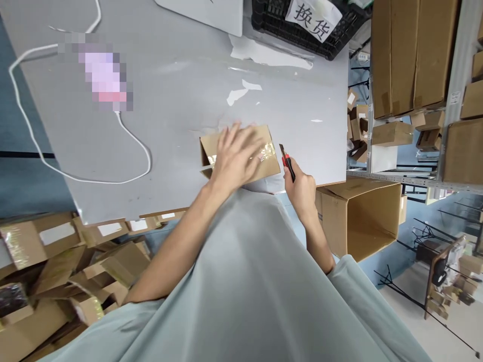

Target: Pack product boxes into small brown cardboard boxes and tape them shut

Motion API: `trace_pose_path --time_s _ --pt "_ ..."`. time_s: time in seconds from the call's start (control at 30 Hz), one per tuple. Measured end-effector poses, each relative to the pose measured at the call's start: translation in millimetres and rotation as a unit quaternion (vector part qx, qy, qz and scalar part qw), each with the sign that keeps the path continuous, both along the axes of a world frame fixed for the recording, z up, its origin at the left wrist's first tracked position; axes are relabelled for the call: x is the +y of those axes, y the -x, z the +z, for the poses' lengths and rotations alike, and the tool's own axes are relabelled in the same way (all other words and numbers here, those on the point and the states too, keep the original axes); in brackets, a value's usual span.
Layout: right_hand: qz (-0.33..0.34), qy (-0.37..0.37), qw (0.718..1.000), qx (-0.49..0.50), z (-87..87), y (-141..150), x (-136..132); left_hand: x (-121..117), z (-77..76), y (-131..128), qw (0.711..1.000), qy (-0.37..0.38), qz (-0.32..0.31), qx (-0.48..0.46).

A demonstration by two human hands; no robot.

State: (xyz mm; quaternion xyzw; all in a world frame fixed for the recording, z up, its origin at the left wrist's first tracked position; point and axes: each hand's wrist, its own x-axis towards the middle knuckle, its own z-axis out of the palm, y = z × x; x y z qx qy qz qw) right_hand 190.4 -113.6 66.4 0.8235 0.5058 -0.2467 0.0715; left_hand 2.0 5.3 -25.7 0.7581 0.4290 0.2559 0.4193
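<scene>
A small cardboard box point(268, 166) lies at the near edge of the grey table, with shiny clear tape along its top. Its left end shows a dark gap between the flaps. Over the top of the box is my left hand point(237, 156), fingers spread and slightly blurred; whether it presses on the cardboard I cannot tell. My right hand point(301, 188), just right of the box, is wrapped round a red and black utility knife point(288, 165). The knife's blade points up and away from me, apart from the box.
The grey table point(181, 95) carries a white cable point(149, 156) joined to a blurred-out pinkish object point(103, 73). At the back stands a black crate point(271, 25) with a paper sign. A large open carton point(372, 221) is at right; cardboard boxes point(124, 266) are heaped at lower left.
</scene>
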Motion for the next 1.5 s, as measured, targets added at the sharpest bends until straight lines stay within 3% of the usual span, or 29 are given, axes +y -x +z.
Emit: trace_pose_path --time_s 0.13,0.3,0.53,1.0,1.27,1.5 --pt "0.005 -0.051 0.997 0.059 -15.7 -11.9 5.0 -10.1 -12.4 -24.4 0.993 -0.059 -0.067 0.077" --pt "0.015 -0.048 0.996 0.078 -23.4 -9.1 20.8 -8.8 -23.0 -20.3 0.984 -0.103 -0.069 0.129" --pt "0.013 -0.009 0.998 0.053 -25.4 0.5 30.9 -8.2 -30.3 -18.0 0.986 -0.100 -0.068 0.112" --pt "-0.026 0.007 0.999 0.026 -14.3 20.3 31.2 -7.6 -34.3 -14.2 0.992 -0.080 -0.086 0.050" --pt "-0.023 0.067 0.997 -0.035 8.0 40.2 57.9 -12.3 -31.8 -18.8 0.994 -0.071 -0.069 0.048" --pt "-0.026 0.153 0.986 -0.059 24.4 49.9 46.1 -13.6 -32.2 -21.8 0.994 -0.049 -0.073 0.071"
